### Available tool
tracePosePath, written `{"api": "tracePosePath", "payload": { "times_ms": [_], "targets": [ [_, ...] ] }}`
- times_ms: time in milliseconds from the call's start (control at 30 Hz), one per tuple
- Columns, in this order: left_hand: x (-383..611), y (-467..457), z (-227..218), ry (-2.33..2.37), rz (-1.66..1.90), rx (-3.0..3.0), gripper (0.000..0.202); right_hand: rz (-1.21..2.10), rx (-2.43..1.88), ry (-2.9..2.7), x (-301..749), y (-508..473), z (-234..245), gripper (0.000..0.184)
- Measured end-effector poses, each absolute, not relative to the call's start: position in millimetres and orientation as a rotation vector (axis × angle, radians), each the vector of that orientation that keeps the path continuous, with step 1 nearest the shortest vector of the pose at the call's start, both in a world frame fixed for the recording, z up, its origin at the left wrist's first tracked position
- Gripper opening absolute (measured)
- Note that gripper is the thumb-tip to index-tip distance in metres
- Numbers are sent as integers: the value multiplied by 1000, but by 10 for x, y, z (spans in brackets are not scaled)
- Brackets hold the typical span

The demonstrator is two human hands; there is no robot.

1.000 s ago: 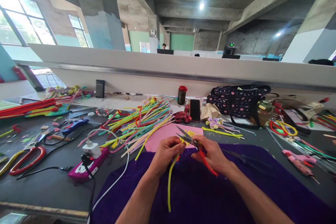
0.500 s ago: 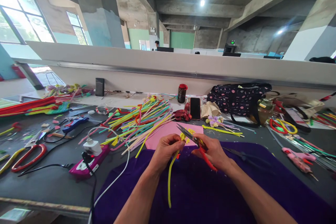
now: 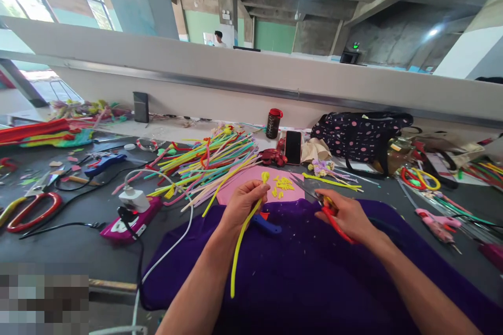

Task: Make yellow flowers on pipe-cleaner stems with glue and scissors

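Observation:
My left hand [image 3: 244,203] pinches a yellow pipe cleaner [image 3: 237,259] near its upper end, where a small bunched yellow knob stands above the fingertips. The long tail hangs down over the dark purple cloth [image 3: 298,282]. My right hand [image 3: 348,213] grips a pair of scissors [image 3: 341,229] by the red handles, away from the pipe cleaner. The blades point up and left, over the edge of a pink sheet [image 3: 239,182]. Several short yellow pieces [image 3: 283,184] lie on that sheet. Partly under my left hand is a blue-handled tool [image 3: 269,225], its other end hidden.
Behind my left hand spreads a pile of coloured pipe cleaners [image 3: 220,159]. A magenta power strip [image 3: 131,225] with cables lies left, near large red-handled scissors [image 3: 37,212]. A phone [image 3: 293,147], a bottle [image 3: 274,123] and a patterned bag [image 3: 356,138] stand behind; a pink glue gun [image 3: 436,222] lies right.
My right hand has drawn the scissors back to the right, away from the pipe cleaner. My left hand has shifted slightly left with it, uncovering the yellow pieces. The view has tilted down.

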State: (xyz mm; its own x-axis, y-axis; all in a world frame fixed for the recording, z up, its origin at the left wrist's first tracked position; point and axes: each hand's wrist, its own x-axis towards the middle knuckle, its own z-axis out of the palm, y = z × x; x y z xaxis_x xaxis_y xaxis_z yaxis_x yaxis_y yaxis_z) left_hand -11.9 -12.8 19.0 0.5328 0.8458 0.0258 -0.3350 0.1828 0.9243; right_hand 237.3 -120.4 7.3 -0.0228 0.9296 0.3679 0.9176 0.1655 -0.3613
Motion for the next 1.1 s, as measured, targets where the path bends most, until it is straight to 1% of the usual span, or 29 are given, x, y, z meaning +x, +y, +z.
{"api": "tracePosePath", "payload": {
  "times_ms": [167,267,433,633,733,800,933,1000,1100],
  "targets": [
    [-99,-137,182,549,896,1091,24,107,-1943,-2042,2638,-1499,-60,51],
    [-98,-123,178,557,891,1094,23,84,-2022,-2093,2709,-1598,-84,52],
    [-117,-89,201,620,945,1048,23,94,-2098,-2137,2736,-1585,-91,49],
    [-131,-75,219,590,964,1036,21,161,-2118,-2269,2796,-1522,-108,54],
    [-145,-68,215,588,978,1026,20,116,-2185,-2306,2777,-1530,-94,55],
    [-154,-61,214,587,992,1015,20,26,-2249,-2328,2735,-1544,-70,53],
    [-155,-59,219,588,1003,1028,21,-288,-2318,-2341,2571,-1566,39,44],
    [-149,-64,227,605,996,1046,22,-366,-2185,-2346,2445,-1558,127,35],
    [-142,-71,238,628,990,1060,22,-310,-1909,-2366,2239,-1482,263,24]
  ]
}}
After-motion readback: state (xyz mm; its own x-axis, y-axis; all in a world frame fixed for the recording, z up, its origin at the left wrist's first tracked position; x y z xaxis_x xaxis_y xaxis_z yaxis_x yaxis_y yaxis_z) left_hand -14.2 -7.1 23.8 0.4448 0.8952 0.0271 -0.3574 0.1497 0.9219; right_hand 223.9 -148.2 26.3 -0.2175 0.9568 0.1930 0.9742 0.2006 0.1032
